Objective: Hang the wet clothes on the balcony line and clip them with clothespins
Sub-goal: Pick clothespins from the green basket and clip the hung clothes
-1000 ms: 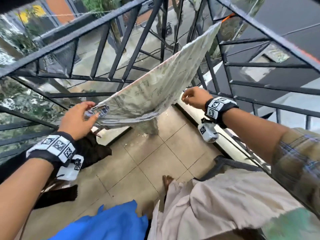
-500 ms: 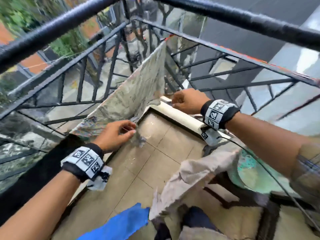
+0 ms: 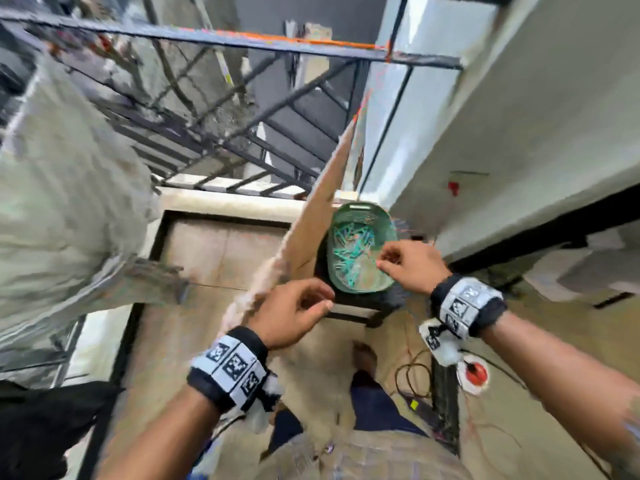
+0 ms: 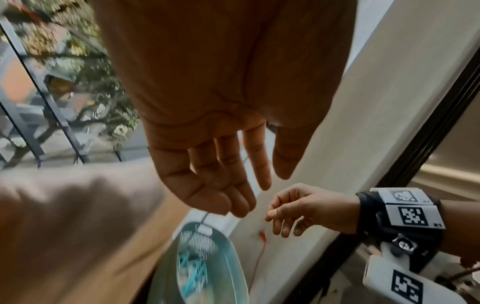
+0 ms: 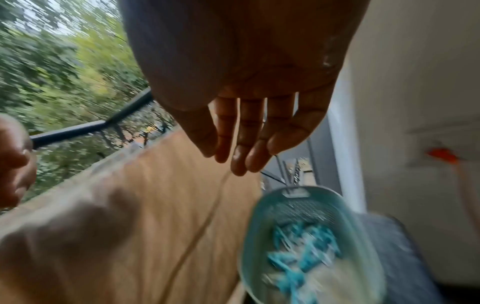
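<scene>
Right hand (image 3: 412, 266) hovering over the right rim of the green basket (image 3: 362, 249), fingers loosely bent and holding nothing; wrist view confirming relaxed fingers (image 5: 249, 142) extended above the basket (image 5: 306, 236). Left hand (image 3: 294, 311) hanging just below and left of the basket, fingers loosely curled, empty; left wrist view showing fingers (image 4: 228, 181) relaxed and slack. Teal clothespins (image 3: 349, 252) lying in a heap inside the basket, blurred in both wrist views. Basket sitting on a dark stool (image 3: 360, 306) next to the pale wall (image 3: 519, 133). Tan cloth (image 3: 311, 216) hanging edge-on just left of the basket, running up toward the orange line (image 3: 311, 39) along the top rail. Patterned pale cloth (image 3: 65, 202) draping at far left over the dark railing (image 3: 221, 133). Dark garment (image 3: 45, 431) lying at lower left. Red round object (image 3: 474, 372) and loose wires (image 3: 412, 379) resting on the tiled floor (image 3: 214, 251) below the right wrist.
</scene>
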Tool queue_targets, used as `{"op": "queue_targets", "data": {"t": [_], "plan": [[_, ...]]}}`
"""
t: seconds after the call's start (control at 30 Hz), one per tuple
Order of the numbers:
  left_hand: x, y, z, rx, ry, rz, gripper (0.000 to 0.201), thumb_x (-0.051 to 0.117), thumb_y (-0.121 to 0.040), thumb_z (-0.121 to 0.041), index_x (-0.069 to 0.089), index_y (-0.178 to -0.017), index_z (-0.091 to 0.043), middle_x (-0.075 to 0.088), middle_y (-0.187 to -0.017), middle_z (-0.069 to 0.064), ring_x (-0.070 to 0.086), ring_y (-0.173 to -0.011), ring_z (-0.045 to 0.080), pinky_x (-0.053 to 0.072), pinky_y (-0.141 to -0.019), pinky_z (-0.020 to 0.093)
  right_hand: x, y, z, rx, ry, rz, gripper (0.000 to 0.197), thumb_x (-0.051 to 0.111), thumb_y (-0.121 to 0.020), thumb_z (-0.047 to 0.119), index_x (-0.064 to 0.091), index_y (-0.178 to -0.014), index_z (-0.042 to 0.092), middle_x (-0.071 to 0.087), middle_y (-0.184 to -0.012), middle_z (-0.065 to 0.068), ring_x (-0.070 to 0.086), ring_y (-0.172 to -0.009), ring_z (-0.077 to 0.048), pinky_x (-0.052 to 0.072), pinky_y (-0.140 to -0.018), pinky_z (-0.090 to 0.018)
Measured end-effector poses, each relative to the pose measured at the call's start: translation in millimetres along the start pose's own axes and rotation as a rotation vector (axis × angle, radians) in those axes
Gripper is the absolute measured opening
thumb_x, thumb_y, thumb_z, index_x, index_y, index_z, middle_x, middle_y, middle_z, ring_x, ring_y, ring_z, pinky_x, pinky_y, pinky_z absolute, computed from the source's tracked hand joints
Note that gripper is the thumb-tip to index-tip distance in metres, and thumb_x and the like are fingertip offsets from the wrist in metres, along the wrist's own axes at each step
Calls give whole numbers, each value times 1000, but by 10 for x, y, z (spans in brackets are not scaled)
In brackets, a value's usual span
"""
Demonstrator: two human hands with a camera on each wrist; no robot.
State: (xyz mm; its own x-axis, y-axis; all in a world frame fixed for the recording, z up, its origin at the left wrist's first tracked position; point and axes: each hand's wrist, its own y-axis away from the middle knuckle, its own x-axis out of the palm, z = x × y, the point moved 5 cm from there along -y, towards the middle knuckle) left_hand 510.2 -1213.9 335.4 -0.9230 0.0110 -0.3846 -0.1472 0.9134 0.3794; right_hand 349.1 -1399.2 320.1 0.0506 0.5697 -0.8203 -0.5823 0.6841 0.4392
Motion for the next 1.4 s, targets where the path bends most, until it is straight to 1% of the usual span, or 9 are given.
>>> {"op": "queue_targets", "data": {"t": [0.13, 0.27, 0.4, 0.57, 0.73, 0.9, 1.07, 1.23, 1.4], "plan": [[802, -556, 492, -217, -27, 61, 21, 71, -87, -29, 65, -106, -24, 68, -90, -8, 61, -70, -2, 51, -79, 22, 496, -144, -804, 115, -8, 153, 18, 59, -86, 43, 69, -92, 29, 73, -99, 0, 67, -97, -26, 53, -81, -36], [1150, -935, 1097, -514, 23, -96, 52, 72, -85, -37, 53, -130, -22, 67, -112, 8, 66, -92, 24, 55, -88, 40, 814, -489, -1021, 78, -87, 223, 15, 60, -86, 33, 70, -94, 25, 73, -97, -1, 66, -97, -26, 51, -81, -33], [1238, -1175, 1230, -635, 167, -261, 68, 71, -89, -29, 37, -147, -18, 57, -112, -1, 62, -104, 23, 49, -97, 37, 964, -1001, -877, -28, -146, 276, 13, 63, -89, 25, 69, -100, 23, 70, -91, 1, 60, -83, -16, 43, -72, -25], [1315, -1367, 1543, -673, 323, -382, 94, 72, -69, -57, 33, -150, -28, 59, -116, -4, 67, -105, 23, 52, -99, 46, 1201, -1647, -577, -107, -65, 367, 19, 70, -84, 24, 69, -103, 25, 71, -100, -1, 64, -93, -21, 50, -82, -28], [1344, -1512, 1553, -601, 343, -427, 82, 71, -71, -40, 41, -146, -29, 61, -130, 2, 69, -100, 17, 57, -91, 40, 1531, -1988, -378, -142, 129, 451, 29, 78, -77, 23, 71, -106, 24, 71, -106, -4, 64, -100, -24, 50, -82, -27], [1345, -1563, 1591, -616, 454, -445, 65, 62, -84, 8, 49, -140, -21, 66, -116, 1, 68, -89, 13, 53, -68, 12, 1827, -2063, -337, -132, 267, 473, 35, 75, -75, 22, 68, -109, 22, 66, -112, -10, 66, -99, -31, 54, -79, -31], [1322, -1590, 1657, -602, 495, -445, 67, 59, -83, 6, 52, -140, -29, 65, -126, 1, 70, -91, 17, 54, -67, 21, 1947, -2057, -396, -177, 412, 441, 28, 73, -79, 26, 70, -107, 21, 68, -108, -9, 67, -98, -33, 55, -78, -39], [1276, -1624, 1542, -567, 325, -434, 66, 53, -76, -15, 50, -136, -43, 64, -128, -6, 65, -108, 17, 53, -96, 40, 1976, -2040, -396, -183, 456, 418, 21, 69, -81, 24, 72, -101, 22, 68, -104, -6, 67, -95, -33, 54, -74, -42], [1330, -1644, 1479, -588, 231, -400, 67, 54, -84, -14, 38, -138, -50, 65, -128, 5, 65, -107, 36, 56, -89, 48, 1870, -2033, -445, -183, 426, 416, 21, 71, -78, 24, 73, -99, 20, 68, -99, -5, 67, -92, -30, 56, -74, -37]]}}
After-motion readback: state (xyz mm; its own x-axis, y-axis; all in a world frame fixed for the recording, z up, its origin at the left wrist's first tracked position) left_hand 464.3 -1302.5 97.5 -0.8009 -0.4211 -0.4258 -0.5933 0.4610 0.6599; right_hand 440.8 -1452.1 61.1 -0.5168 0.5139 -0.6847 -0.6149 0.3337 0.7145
